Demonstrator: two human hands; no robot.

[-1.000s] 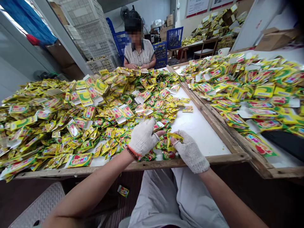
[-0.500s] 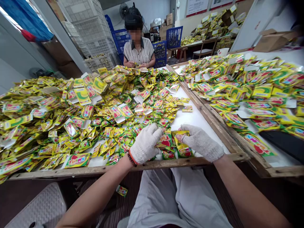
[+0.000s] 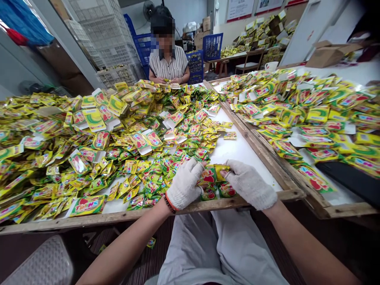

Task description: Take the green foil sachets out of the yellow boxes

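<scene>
Both my hands wear white knit gloves and work at the near edge of a white table [image 3: 246, 152]. My left hand [image 3: 185, 183] is closed on a green and red sachet [image 3: 209, 175]. My right hand [image 3: 249, 183] pinches a yellow sachet [image 3: 221, 170] right beside it. A few more sachets [image 3: 225, 190] lie just under my hands. A big heap of yellow and green sachets [image 3: 97, 138] covers the table to the left and behind.
A wooden rim [image 3: 118, 215] runs along the table's front. A second table [image 3: 332, 118] at right is piled with flat printed cartons. A person in a striped shirt [image 3: 168, 65] works at the far end. Crates and boxes stand behind. One sachet [image 3: 151, 242] lies on the floor.
My right hand moved from the table edge up and right, then settled back toward the left hand. My left hand took hold of a green and red sachet. The view drifted slightly.
</scene>
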